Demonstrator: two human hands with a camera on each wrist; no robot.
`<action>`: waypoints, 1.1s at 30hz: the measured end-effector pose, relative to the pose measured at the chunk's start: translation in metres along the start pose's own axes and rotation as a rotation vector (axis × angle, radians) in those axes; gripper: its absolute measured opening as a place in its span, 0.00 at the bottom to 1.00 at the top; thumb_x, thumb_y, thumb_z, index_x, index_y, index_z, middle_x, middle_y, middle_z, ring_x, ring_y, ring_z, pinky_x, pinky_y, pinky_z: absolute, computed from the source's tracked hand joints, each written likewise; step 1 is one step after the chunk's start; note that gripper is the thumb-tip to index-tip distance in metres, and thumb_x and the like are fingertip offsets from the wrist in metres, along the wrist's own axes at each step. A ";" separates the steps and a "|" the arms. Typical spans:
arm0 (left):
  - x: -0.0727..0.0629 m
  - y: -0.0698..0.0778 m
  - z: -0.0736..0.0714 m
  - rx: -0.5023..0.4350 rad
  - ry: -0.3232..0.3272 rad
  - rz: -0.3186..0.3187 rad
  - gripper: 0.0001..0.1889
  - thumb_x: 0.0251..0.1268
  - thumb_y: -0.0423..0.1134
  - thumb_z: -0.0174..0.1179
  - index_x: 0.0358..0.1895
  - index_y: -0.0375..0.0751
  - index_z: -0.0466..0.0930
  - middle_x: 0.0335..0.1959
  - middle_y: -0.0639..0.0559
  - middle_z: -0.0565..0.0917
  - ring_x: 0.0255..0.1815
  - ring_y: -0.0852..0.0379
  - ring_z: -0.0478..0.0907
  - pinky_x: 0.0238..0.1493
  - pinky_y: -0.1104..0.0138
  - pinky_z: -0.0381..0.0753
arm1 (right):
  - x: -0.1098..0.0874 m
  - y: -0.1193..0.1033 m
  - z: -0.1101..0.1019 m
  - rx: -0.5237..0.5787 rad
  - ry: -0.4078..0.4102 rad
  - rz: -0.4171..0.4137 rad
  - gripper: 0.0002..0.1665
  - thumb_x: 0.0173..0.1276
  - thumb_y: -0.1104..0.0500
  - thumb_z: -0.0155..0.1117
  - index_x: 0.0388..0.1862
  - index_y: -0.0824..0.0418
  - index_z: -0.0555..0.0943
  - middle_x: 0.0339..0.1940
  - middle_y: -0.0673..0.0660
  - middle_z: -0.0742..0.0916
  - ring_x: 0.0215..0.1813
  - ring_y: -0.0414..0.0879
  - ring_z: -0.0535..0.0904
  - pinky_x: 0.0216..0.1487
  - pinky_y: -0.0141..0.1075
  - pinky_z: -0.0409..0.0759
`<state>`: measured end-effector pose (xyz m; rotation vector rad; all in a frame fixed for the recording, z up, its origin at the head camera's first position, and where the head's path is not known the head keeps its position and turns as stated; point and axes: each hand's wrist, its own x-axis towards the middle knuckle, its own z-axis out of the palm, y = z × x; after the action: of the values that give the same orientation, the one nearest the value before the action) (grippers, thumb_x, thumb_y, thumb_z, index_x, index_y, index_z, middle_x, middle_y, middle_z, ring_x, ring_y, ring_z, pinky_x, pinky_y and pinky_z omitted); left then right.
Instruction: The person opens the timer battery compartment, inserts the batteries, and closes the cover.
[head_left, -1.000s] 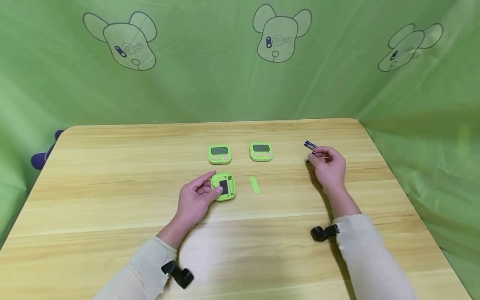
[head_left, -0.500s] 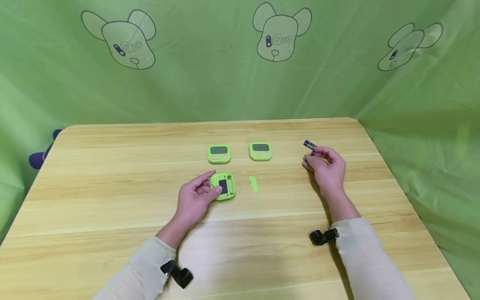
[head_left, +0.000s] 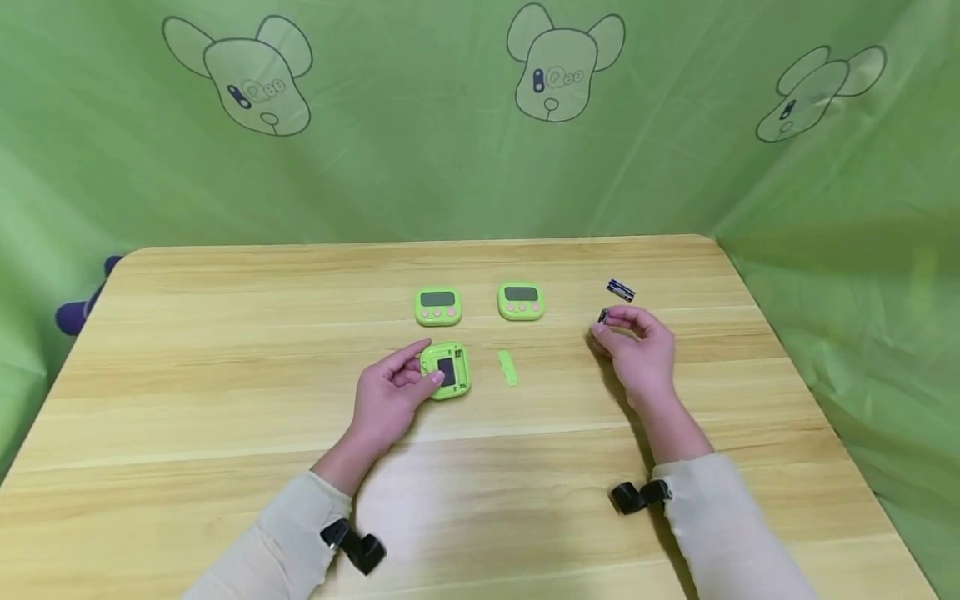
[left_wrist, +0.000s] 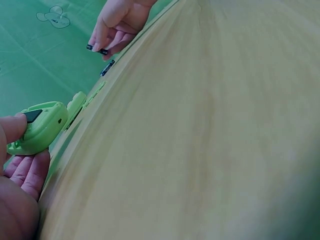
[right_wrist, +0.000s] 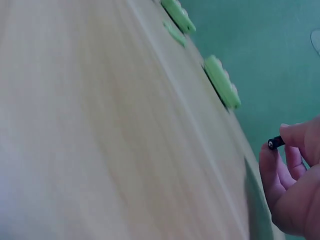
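My left hand (head_left: 386, 400) grips a green digital timer (head_left: 461, 372), its back facing up and its long battery slot uncovered. The thumb lies across the back, as the left wrist view also shows of the timer (left_wrist: 45, 131). Over the right part of the table, my right hand (head_left: 643, 350) pinches a small dark battery (head_left: 603, 316) between thumb and fingertips. One end of that battery (right_wrist: 275, 143) points out in the right wrist view. Just beyond this hand, dark blue batteries (head_left: 620, 290) lie side by side. A thin green battery cover (head_left: 507, 367) lies right of the held timer.
Two more green timers, a left one (head_left: 438, 307) and a right one (head_left: 521, 302), lie screen up behind the held one. The wooden table (head_left: 225, 375) has a green curtain (head_left: 420, 183) behind it and at its sides.
My right hand has picked up a battery and drawn it left and towards me, away from the other batteries. The left hand and its timer have stayed in place.
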<state>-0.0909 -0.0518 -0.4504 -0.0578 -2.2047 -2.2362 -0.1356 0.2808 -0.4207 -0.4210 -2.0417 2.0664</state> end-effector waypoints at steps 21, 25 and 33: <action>0.001 0.001 0.001 0.001 0.011 -0.003 0.25 0.57 0.27 0.72 0.61 0.35 0.81 0.38 0.41 0.79 0.32 0.59 0.78 0.32 0.75 0.80 | -0.056 -0.009 0.050 -0.042 -0.223 -0.003 0.19 0.59 0.76 0.71 0.50 0.73 0.79 0.43 0.65 0.83 0.38 0.57 0.87 0.42 0.47 0.86; 0.001 0.000 0.001 0.006 0.012 -0.004 0.26 0.57 0.27 0.72 0.61 0.33 0.80 0.38 0.41 0.79 0.32 0.60 0.78 0.32 0.75 0.80 | -0.065 -0.009 0.060 -0.063 -0.280 0.040 0.21 0.58 0.78 0.70 0.50 0.73 0.79 0.44 0.68 0.83 0.39 0.54 0.87 0.44 0.46 0.86; 0.002 -0.001 0.001 -0.003 0.014 -0.005 0.25 0.58 0.26 0.72 0.61 0.33 0.80 0.37 0.42 0.79 0.32 0.59 0.78 0.32 0.75 0.80 | -0.079 -0.004 0.081 -0.087 -0.373 0.073 0.19 0.58 0.77 0.71 0.49 0.73 0.80 0.43 0.68 0.84 0.38 0.53 0.86 0.43 0.44 0.86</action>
<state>-0.0926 -0.0506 -0.4512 -0.0371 -2.1972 -2.2349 -0.0897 0.1784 -0.4117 -0.1303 -2.3604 2.2432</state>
